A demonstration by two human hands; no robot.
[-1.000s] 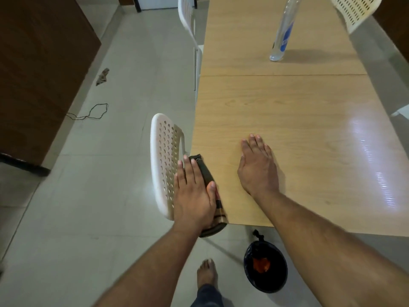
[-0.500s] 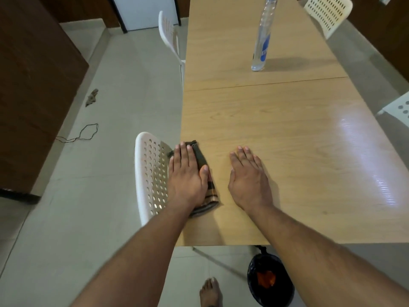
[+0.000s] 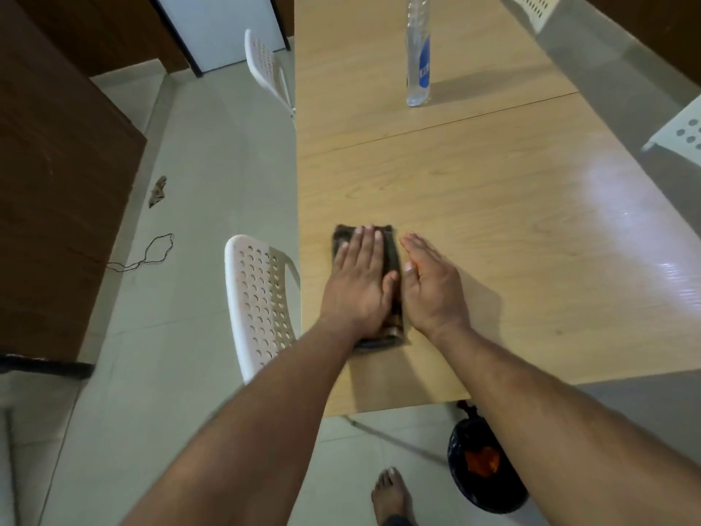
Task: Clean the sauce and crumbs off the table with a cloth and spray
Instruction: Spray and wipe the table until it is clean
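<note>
The person presses the left hand (image 3: 360, 286) flat on a dark folded cloth (image 3: 392, 256) that lies near the desk's left edge, close to its near end. The fingers are straight and spread over the fabric; there is no grip on it, only a downward push from an open palm. The right hand (image 3: 430, 286) lies just beside the cloth on its right side, fingers straight and together, holding nothing and tilted with its thumb side raised. Whether it touches the cloth's edge cannot be told.

The step in hand looks like a wiping pass along the desk (image 3: 493, 222). To do it well, the palm should keep even pressure across the whole pad so the far edge does not lift and skip over residue. Strokes should overlap and run towards one edge, so crumbs gather rather than scatter. The right hand could serve as a stop or a scoop at that edge. A black-lined bin (image 3: 483, 470) stands on the floor below the near end, a likely place for gathered bits.

No sauce or crumbs show plainly on the wood from here. A clear bottle (image 3: 418, 58) with a blue label stands well apart, further up the desk; whether it is the spray cannot be told.
</note>
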